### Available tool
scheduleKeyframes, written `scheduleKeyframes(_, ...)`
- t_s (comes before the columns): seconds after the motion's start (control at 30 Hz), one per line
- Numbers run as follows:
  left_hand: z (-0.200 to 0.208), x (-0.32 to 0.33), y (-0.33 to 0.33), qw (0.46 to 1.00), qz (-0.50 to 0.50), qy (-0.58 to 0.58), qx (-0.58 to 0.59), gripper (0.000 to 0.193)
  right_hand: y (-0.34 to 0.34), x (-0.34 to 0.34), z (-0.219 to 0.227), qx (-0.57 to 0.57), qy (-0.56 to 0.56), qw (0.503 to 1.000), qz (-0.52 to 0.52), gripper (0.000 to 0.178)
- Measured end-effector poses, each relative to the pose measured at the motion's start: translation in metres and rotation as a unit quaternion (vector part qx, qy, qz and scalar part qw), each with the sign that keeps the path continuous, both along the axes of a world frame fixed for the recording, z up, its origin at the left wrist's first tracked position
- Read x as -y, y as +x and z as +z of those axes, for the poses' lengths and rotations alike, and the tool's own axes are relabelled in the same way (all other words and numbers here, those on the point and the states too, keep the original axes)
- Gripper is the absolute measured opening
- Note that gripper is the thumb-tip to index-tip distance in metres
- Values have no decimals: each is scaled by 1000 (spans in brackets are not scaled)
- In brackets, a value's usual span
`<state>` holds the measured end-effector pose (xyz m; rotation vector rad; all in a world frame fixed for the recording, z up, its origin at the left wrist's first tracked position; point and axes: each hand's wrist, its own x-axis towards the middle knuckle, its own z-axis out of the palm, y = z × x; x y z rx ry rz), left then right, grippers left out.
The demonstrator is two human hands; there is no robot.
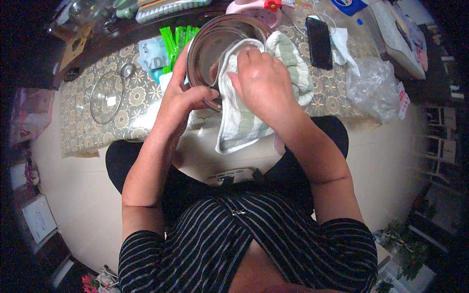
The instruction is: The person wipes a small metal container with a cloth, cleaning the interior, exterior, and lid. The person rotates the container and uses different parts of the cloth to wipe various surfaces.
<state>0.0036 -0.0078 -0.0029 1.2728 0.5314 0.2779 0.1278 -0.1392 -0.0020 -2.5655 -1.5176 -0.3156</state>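
A round, shiny metal pot [211, 41] is tilted over the near edge of the table, its open mouth toward me. Around its left side wraps my left hand [183, 95], with the thumb over the near rim. My right hand [266, 85] has its fingers curled into a white and green striped towel [239, 124] at the pot's right side. Part of the towel reaches the mouth of the pot, while its lower end hangs past the table edge. Bunched towel lies right of my knuckles. The pot's underside is hidden.
A clear glass lid [107, 97] with a dark rim rests on the patterned tablecloth [80, 132] at left. Green packets [178, 41] and a pale blue package [152, 53] lie behind my left hand. To the right are a black phone [319, 44] and a crumpled plastic bag [373, 88].
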Motion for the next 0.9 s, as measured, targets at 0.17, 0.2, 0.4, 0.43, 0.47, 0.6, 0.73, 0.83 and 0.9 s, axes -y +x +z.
scheduleKeyframes(0.17,-1,-6,0,1000,4,-18,4,96,-10,0,-6,-68,88,986,125,31)
scheduleKeyframes(0.2,-1,-6,-1,1000,4,-17,-4,96,-11,-2,-9,-74,140,974,163,30)
scheduleKeyframes(0.4,-4,-2,2,1000,13,-25,4,95,0,-6,-7,4,152,982,113,33)
scheduleKeyframes(0.43,-5,-2,1,999,19,-31,7,96,2,-2,-3,-28,112,990,83,35)
scheduleKeyframes(0.47,-5,-2,2,999,26,-35,16,96,2,0,-1,-58,70,995,50,37)
scheduleKeyframes(0.6,-4,-7,1,998,40,-51,4,97,-4,3,0,-208,-9,971,121,32)
scheduleKeyframes(0.73,-6,-6,2,1000,-12,-15,-4,96,-4,-5,-10,-130,140,950,247,31)
scheduleKeyframes(0.83,-9,0,3,999,-29,-18,-14,98,2,-10,-14,-41,179,962,203,30)
scheduleKeyframes(0.9,-9,0,3,999,-33,-4,-39,98,7,-11,-13,18,197,968,153,30)
